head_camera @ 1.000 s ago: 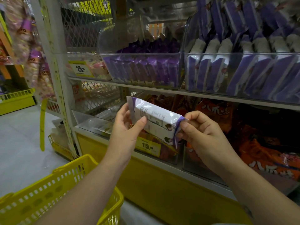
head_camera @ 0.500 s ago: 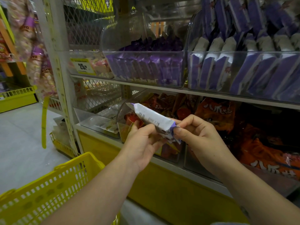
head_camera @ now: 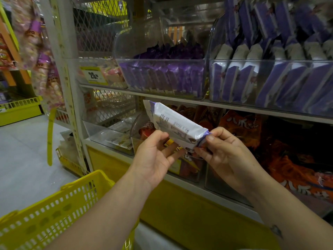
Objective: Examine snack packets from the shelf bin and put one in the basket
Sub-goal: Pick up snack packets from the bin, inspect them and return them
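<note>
At the far left, clear hanging bags of pale snacks [head_camera: 27, 42] dangle beside the white metal shelf upright [head_camera: 62, 69]. Below them, in the lower left corner, a yellow perforated plastic basket [head_camera: 54, 210] sits partly under the person's left forearm. A yellow price tag [head_camera: 93, 75] marked 25 is fixed at the upper shelf level.

Toward the middle, the left hand [head_camera: 153, 157] is turned palm up. Its thumb presses the near side of a white and purple foil snack packet [head_camera: 176, 126], and its fingers curl beneath it. The snack packet is held in the air in front of the lower shelf, above and to the right of the basket. It is tilted with its left end higher, and its printed side faces the camera. The right hand [head_camera: 227, 154] pinches the packet's purple sealed right end between thumb and forefinger.

Above the hands, a clear plastic shelf bin [head_camera: 129, 42] holds dark purple packets. Just beside it on the right, a second clear bin [head_camera: 270, 61] holds upright purple and white packets. Orange bags [head_camera: 288, 159] with white characters fill the lower shelf at the right.
</note>
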`<control>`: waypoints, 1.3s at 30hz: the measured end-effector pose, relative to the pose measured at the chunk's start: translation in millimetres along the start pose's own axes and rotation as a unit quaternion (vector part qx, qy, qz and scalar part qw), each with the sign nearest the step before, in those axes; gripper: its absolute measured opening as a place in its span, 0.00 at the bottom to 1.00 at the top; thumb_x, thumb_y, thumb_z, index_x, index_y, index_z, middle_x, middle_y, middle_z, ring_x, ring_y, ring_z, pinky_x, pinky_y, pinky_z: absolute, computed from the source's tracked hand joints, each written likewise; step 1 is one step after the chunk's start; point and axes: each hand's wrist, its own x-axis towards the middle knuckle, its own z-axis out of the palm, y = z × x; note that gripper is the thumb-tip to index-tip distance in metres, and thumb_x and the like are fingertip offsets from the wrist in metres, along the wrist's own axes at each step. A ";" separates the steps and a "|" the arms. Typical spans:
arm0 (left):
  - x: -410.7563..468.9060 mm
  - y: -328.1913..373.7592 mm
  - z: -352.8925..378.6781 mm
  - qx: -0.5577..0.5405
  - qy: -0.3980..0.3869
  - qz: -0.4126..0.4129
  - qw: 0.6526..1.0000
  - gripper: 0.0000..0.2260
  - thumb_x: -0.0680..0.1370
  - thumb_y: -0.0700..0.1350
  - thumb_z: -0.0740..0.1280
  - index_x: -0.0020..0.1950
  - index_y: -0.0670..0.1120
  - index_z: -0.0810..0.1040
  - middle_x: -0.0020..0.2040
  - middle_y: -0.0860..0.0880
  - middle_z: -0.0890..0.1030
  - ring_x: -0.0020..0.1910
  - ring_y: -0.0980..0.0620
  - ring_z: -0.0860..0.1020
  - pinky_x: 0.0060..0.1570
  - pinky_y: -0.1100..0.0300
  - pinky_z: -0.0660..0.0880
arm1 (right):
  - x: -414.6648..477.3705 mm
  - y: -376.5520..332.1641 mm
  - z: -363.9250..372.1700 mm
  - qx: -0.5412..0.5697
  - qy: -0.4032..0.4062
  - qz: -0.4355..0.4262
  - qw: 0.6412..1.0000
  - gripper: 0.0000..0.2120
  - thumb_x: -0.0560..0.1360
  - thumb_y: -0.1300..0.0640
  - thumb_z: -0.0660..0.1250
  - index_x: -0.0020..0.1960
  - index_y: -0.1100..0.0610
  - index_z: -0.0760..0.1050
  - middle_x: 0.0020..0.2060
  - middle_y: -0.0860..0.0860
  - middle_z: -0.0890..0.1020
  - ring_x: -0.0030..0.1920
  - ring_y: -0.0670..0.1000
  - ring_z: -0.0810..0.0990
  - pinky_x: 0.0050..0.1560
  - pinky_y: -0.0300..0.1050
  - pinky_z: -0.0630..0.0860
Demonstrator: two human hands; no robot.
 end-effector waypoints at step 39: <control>39.5 114.9 229.9 0.654 -0.070 0.407 0.634 0.07 0.78 0.54 0.67 0.52 0.53 0.76 0.34 0.61 0.76 0.36 0.69 0.73 0.34 0.77 0.67 | 28.5 -242.9 3.8 -0.835 -0.022 -0.054 0.547 0.08 0.77 0.57 0.68 0.53 0.51 0.84 0.46 0.41 0.85 0.39 0.35 0.79 0.39 0.22 0.70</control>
